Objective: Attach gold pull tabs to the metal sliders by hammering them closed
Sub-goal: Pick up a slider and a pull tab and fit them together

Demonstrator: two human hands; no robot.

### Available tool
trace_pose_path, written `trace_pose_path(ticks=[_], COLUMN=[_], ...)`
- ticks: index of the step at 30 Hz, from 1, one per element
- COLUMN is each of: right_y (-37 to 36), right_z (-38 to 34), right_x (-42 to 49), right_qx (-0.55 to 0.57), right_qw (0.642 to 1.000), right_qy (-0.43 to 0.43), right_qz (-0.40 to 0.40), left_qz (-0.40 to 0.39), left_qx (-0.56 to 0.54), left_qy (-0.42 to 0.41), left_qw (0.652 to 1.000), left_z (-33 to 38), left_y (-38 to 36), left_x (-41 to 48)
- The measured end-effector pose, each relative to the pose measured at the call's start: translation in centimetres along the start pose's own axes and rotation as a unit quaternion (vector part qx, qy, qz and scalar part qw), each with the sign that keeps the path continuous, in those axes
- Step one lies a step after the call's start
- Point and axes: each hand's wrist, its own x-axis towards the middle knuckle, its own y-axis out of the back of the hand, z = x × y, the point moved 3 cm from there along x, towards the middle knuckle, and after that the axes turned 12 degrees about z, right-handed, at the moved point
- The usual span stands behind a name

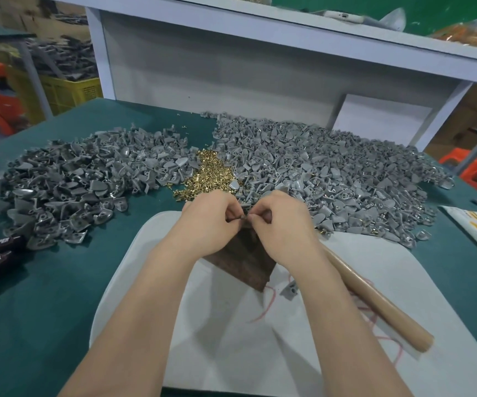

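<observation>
Hammer handle [375, 299] lies idle on the pad [231, 339] by your right hand [284, 224]. It and your left hand [211, 222] pinch a small part [244, 220] over the dark block [246, 265]: tab-fitting, likely. Next: seat, then strike. Gold pull tabs [205, 173], sliders [317, 167] heaped beyond.

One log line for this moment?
left hand, right hand: pinching small part | wooden handle: lying unheld | gold pile: beyond hands

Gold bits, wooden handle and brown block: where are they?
Gold bits [205, 173]: head view, middle of the pile.
Wooden handle [380, 302]: head view, middle of its length.
Brown block [246, 260]: head view, middle of its bare top face.
</observation>
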Motion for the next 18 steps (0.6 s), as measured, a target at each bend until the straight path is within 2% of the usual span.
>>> trace_pose_path(ticks=[5,11,14,18], right_y=[0.1,0.1,0.0,0.4], right_z=[-1.4,-1.7,-1.3,0.5], right_x=[0.8,1.0,0.8,0.6], right_qx=[-0.123,-0.137,-0.117,0.003], right_qw=[0.991,0.989,0.992,0.999], right_qy=[0.028,0.028,0.027,0.000], right_qz=[-0.034,-0.041,-0.037,-0.039], left_qz=[0.000,0.014,0.013,0.015], left_qx=[0.024,0.025,0.022,0.012], left_qy=[-0.021,-0.034,-0.029,-0.013], left_qw=[0.999,0.999,0.999,1.000], left_z=[0.2,0.0,0.0,-0.1], left_y=[0.0,-0.2,-0.1,-0.1], left_x=[0.1,0.2,0.1,0.0])
